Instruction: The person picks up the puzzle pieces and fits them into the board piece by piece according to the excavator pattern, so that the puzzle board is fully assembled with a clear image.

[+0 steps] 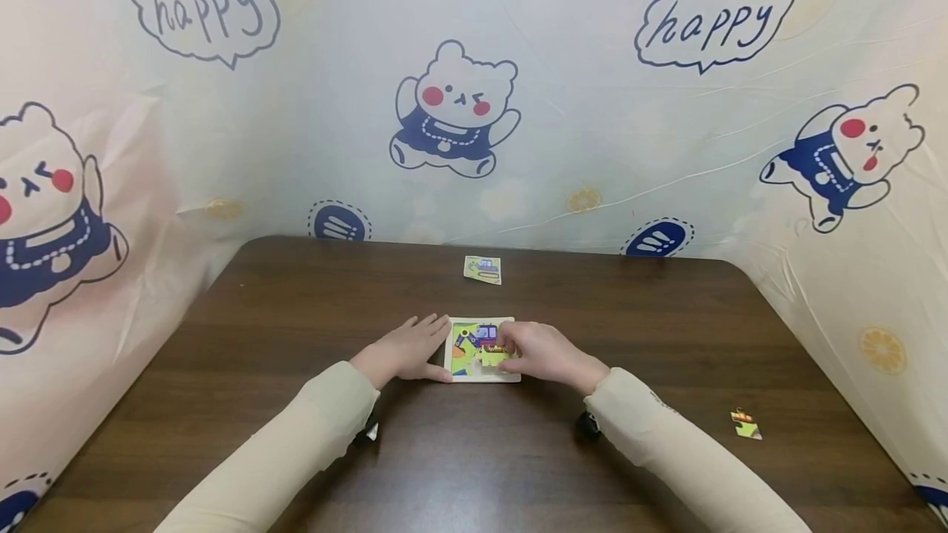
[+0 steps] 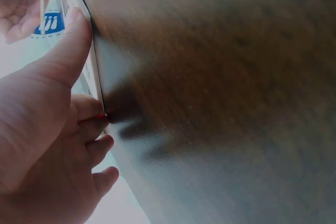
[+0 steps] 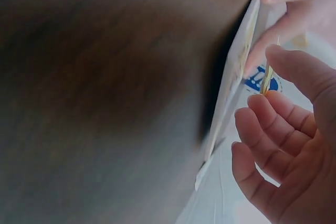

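Note:
A small jigsaw tray (image 1: 483, 379) with a white rim lies on the table, showing a digger picture in green, purple and yellow. Flat along the tray's left edge, my left hand (image 1: 409, 349) touches the rim, its fingers extended and its thumb at the near corner. Over the right half of the picture, my right hand (image 1: 550, 354) pinches a puzzle piece (image 3: 266, 80) between thumb and fingers. In the right wrist view that piece stands on edge, apart from the tray. The part of the picture under the right fingers is hidden.
A loose puzzle piece (image 1: 745, 424) lies far to the right on the brown table (image 1: 474, 451). Beyond the tray lies a small picture card (image 1: 483, 269) with a similar vehicle. A printed cloth (image 1: 570, 122) hangs behind the table and at both sides.

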The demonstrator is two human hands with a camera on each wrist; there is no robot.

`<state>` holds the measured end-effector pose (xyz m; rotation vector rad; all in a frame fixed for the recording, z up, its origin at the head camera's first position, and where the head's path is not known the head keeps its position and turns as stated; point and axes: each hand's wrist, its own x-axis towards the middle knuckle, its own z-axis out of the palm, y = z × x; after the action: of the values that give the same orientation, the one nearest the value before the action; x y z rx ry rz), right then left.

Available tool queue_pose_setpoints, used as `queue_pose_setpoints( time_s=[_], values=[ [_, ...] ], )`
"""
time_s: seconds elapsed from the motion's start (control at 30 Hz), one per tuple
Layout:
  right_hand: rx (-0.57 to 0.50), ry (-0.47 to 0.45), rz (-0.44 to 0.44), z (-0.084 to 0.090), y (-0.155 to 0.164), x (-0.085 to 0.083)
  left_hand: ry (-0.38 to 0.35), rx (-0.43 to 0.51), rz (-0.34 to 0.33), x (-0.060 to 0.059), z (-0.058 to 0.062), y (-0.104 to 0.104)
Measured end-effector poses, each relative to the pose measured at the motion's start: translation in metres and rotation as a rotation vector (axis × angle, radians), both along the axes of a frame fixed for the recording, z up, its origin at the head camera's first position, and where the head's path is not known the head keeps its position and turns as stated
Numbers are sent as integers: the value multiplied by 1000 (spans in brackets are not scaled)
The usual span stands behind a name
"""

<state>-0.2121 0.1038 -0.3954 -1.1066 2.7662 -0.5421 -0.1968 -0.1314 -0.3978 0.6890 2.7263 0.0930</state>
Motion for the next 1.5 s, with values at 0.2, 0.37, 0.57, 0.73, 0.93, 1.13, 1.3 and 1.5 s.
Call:
queue_pose_setpoints(
  time_s=[0.2, 0.37, 0.57, 0.73, 0.93, 1.13, 1.3, 1.5],
  values=[
    [32, 14, 34, -8, -9, -1, -6, 16, 0, 1, 1, -1],
    [40, 11, 38, -9, -14, 0, -1, 13, -15, 1, 0, -1],
    [38, -20, 39, -11, -15, 1, 3, 7, -9, 1, 0, -1],
    [38, -27, 115, -8, -13, 2, 0, -2, -8, 1, 0, -1],
    [54, -3, 158, -8, -13, 2, -2, 11, -15, 1, 1, -1],
    [54, 10, 165, -10, -13, 1, -6, 16, -11, 1, 1, -1],
    [66, 25, 170, -10, -14, 0, -4, 9, -17, 0, 0, -1],
    [87, 36, 191, -8, -15, 0, 1, -4, -17, -1, -1, -1]
  ],
)
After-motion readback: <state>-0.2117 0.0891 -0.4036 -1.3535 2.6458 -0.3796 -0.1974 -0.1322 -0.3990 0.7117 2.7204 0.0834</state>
